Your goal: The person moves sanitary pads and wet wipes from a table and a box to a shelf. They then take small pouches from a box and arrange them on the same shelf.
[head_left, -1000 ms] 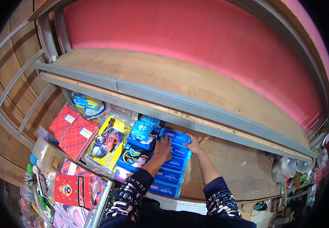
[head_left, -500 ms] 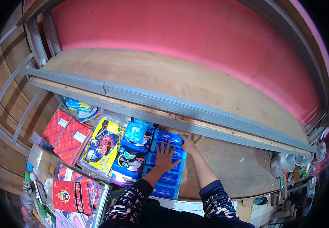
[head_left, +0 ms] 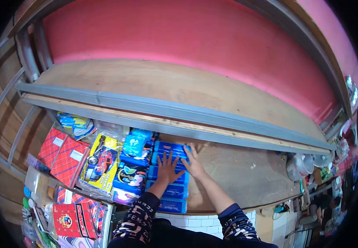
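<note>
A column of several blue tissue packs (head_left: 173, 190) lies on the lower wooden shelf. My left hand (head_left: 168, 169) rests on the middle packs with its fingers spread. At the right side of the upper packs is my right hand (head_left: 194, 164), its fingers apart and its fingertips at the packs' edge. Directly left of the column are dark blue packages (head_left: 128, 177) with a light blue pack (head_left: 134, 145) on top.
Further left lie a yellow drawing book (head_left: 101, 161) and red plaid books (head_left: 65, 155). A grey metal shelf edge (head_left: 166, 111) crosses above the hands. Plastic containers (head_left: 300, 166) stand at the right. A person (head_left: 321, 206) is at the far lower right.
My right hand has opened from a bent grip at the top pack's corner and moved slightly down along the packs' side. The whole view has shifted, with the shelf contents now further left.
</note>
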{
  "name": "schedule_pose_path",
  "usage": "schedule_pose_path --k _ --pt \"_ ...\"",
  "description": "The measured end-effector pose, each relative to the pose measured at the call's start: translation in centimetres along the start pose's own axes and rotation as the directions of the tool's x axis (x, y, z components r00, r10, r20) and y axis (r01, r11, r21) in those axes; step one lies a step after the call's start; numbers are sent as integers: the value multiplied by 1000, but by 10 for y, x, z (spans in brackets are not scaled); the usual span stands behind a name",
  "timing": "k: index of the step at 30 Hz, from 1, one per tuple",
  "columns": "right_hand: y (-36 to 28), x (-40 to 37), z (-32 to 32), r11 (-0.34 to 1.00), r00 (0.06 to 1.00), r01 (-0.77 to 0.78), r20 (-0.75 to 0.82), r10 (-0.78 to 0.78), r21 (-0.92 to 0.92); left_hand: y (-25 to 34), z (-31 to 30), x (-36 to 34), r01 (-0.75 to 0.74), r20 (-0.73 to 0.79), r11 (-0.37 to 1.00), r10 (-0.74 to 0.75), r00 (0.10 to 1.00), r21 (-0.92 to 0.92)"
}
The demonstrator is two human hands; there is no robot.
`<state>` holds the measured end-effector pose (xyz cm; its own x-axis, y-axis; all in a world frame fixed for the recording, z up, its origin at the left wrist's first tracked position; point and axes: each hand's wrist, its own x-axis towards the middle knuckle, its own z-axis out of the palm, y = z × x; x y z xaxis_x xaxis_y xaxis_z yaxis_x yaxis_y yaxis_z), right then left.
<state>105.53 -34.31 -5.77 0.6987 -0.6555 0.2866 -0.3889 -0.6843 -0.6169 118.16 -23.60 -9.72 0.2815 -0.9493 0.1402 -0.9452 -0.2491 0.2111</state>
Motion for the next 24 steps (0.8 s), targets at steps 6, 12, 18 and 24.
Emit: schedule_pose_path --k 6,12,18,24 --pt "-15 -160 -90 996 990 -86 -114 88 22 25 10 4 -87 -193 988 60 979 -131" --pt "-12 -339 -150 922 805 -376 -461 373 90 238 -29 -56 -594 -258 631 547 797 -499" --pt "-32 -534 -213 779 460 -627 -799 387 16 430 -34 -222 -822 -274 15 939 207 -569" --pt "-68 -769 -220 528 -4 -809 -901 434 258 545 -6 -376 -771 -182 -180 980 -85 -610"
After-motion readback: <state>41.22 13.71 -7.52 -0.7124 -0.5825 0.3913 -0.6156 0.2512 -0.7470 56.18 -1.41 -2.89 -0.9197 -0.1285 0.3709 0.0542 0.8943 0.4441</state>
